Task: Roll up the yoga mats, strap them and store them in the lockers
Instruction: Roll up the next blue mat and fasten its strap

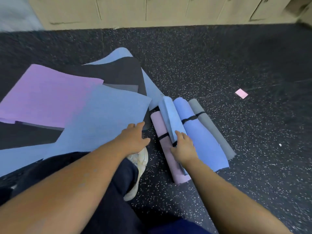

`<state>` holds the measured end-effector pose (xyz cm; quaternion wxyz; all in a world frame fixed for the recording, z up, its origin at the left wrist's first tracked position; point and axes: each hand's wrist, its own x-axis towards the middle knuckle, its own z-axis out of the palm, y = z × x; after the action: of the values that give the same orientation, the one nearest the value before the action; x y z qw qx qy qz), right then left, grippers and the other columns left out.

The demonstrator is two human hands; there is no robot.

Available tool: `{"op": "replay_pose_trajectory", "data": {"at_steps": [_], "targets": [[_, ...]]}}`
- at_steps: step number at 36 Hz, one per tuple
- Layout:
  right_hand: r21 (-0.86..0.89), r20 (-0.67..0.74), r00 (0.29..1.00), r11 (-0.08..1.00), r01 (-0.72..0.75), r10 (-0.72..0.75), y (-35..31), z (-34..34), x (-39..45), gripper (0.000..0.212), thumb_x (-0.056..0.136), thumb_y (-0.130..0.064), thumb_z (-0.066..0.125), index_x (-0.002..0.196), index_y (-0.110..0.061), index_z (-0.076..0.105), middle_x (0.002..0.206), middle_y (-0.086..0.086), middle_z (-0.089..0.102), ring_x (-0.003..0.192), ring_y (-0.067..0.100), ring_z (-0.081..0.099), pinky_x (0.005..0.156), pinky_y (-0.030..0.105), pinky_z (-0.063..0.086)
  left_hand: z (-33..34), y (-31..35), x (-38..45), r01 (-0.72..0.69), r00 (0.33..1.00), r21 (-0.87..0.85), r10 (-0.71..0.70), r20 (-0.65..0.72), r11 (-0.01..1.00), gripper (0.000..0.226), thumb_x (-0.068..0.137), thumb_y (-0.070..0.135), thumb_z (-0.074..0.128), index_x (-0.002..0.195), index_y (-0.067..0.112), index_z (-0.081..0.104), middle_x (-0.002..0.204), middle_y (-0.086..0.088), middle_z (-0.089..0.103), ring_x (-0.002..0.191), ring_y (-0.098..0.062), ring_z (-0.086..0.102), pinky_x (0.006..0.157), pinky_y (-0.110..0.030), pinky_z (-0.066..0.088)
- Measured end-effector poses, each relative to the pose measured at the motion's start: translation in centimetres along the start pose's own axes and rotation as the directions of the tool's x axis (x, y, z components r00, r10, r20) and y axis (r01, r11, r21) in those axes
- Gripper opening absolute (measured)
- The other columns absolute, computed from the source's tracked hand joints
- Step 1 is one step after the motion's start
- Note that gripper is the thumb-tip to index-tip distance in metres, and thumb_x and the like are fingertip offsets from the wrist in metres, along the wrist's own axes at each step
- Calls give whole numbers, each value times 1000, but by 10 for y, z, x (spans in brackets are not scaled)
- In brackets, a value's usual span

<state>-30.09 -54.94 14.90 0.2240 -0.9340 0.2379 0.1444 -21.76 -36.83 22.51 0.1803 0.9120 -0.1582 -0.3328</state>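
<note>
Several rolled mats lie side by side on the dark speckled floor: a pink roll (166,154), a light blue roll (170,115), a wider blue roll (200,137) and a grey roll (211,127), with black straps (189,119) around them. My right hand (183,146) rests on the light blue roll near its black strap, fingers bent over it. My left hand (135,138) hovers with relaxed fingers at the corner of an unrolled blue mat (104,119). Unrolled purple (49,95) and black (121,73) mats lie overlapped to the left.
Beige lockers (165,9) with closed doors run along the far wall. A small pink square (241,93) lies on the floor to the right. My white shoe (137,168) and dark trouser leg sit below my left hand.
</note>
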Motion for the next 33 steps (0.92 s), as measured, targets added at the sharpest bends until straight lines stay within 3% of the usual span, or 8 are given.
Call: {"op": "replay_pose_trajectory", "data": {"at_steps": [5, 15, 26, 33], "targets": [[39, -32, 991, 990, 135, -133, -44, -24, -21, 63, 96, -26, 53, 149, -12, 24, 149, 9, 33, 137, 27, 30, 107, 37, 31, -25, -12, -27, -34, 988, -30, 29, -149, 999, 66, 97, 37, 52, 153, 22, 21, 156, -9, 22, 142, -28, 27, 115, -37, 24], [59, -145, 932, 938, 342, -331, -137, -61, -40, 60, 96, -31, 55, 147, -16, 29, 143, 11, 42, 128, 28, 43, 100, 43, 41, -77, -59, -83, -88, 909, -95, 41, -415, 992, 51, 96, 29, 54, 144, 18, 41, 150, -5, 36, 137, -22, 36, 113, -35, 29], [11, -234, 835, 857, 515, -499, -213, -85, -68, 56, 98, -32, 51, 148, -16, 29, 147, 7, 38, 134, 25, 37, 104, 41, 38, -111, -97, -123, -79, 861, -142, -4, -509, 987, 50, 98, 28, 52, 145, 18, 39, 151, -5, 34, 135, -23, 37, 107, -30, 30], [14, -205, 835, 852, 524, -510, -244, -83, -73, 55, 99, -33, 49, 147, -17, 28, 149, 4, 35, 135, 23, 35, 104, 39, 37, -111, -127, -131, -79, 845, -193, -37, -534, 978, 50, 98, 30, 52, 144, 17, 41, 149, -5, 37, 135, -23, 38, 108, -31, 29]]}}
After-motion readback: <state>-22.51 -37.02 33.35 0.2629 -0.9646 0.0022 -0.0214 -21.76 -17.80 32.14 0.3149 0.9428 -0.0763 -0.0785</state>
